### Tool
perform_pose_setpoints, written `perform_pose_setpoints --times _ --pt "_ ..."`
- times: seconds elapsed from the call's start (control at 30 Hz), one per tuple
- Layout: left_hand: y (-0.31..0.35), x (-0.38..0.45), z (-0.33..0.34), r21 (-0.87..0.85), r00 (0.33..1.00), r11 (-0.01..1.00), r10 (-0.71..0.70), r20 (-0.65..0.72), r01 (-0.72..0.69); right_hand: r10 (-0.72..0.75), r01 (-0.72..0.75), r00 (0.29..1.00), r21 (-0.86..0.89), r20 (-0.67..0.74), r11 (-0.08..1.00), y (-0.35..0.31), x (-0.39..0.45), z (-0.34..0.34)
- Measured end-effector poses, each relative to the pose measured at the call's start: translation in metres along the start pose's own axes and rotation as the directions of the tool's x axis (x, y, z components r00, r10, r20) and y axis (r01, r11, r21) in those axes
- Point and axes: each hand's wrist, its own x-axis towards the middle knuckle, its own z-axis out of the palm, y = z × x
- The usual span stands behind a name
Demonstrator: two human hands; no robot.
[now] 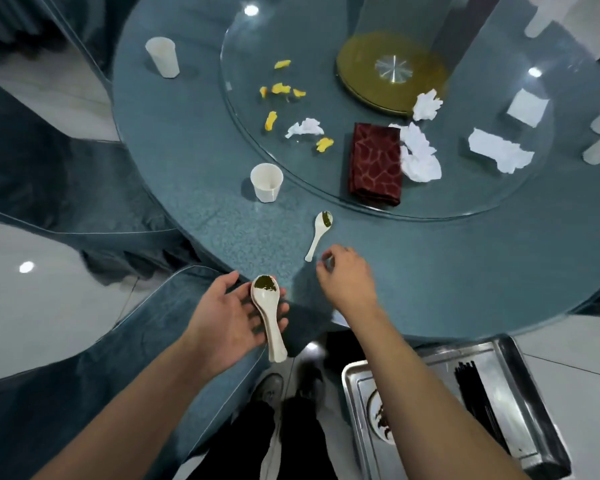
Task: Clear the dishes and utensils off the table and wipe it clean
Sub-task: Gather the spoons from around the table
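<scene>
My left hand [226,317] lies palm up at the table's near edge, its fingers cradling a stack of white soup spoons [269,315] with green residue in the top bowl. A single white spoon [319,233], also smeared green, lies on the blue table [447,271] just ahead. My right hand [347,275] hovers over the table right beside that spoon's handle end, fingers loosely curled, holding nothing. Two white cups [266,183] [163,57] stand on the table's left side.
A glass turntable [257,140] carries yellow peel scraps [281,88], crumpled tissues [418,154], a folded dark red cloth [376,164] and a gold hub [390,71]. A steel tray [520,358] with black chopsticks [475,396] and a dirty plate sits low right. Blue-covered chairs stand at left.
</scene>
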Motion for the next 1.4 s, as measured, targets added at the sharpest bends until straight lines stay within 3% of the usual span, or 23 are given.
perform_pose_setpoints --times 0.3,0.53,0.73,0.97,1.23,1.4 --pt "0.014 0.045 0.002 -0.088 0.996 0.996 0.013 -0.091 -0.021 0.191 -0.191 0.981 0.01 -0.024 0.982 -0.001 0.08 0.031" --pt "0.02 0.059 0.008 -0.059 0.994 0.997 0.046 -0.099 -0.052 0.207 -0.209 0.978 0.326 0.039 0.922 0.0 0.053 0.027" --pt "0.012 0.074 0.023 0.054 0.994 0.995 0.082 -0.076 -0.078 0.107 -0.105 0.994 0.652 0.037 0.751 -0.006 -0.02 -0.003" --pt "-0.026 0.086 0.049 0.132 1.0 0.991 0.025 0.002 -0.025 0.155 -0.153 0.987 0.634 0.052 0.758 0.031 -0.07 -0.001" --pt "-0.108 0.093 0.061 0.258 0.998 0.964 0.055 0.022 -0.059 0.281 -0.178 0.956 0.605 -0.08 0.776 0.091 -0.119 0.019" --pt "-0.178 0.089 0.059 0.325 0.999 0.945 0.037 0.021 -0.042 0.288 -0.257 0.955 0.69 0.074 0.676 0.147 -0.176 0.045"
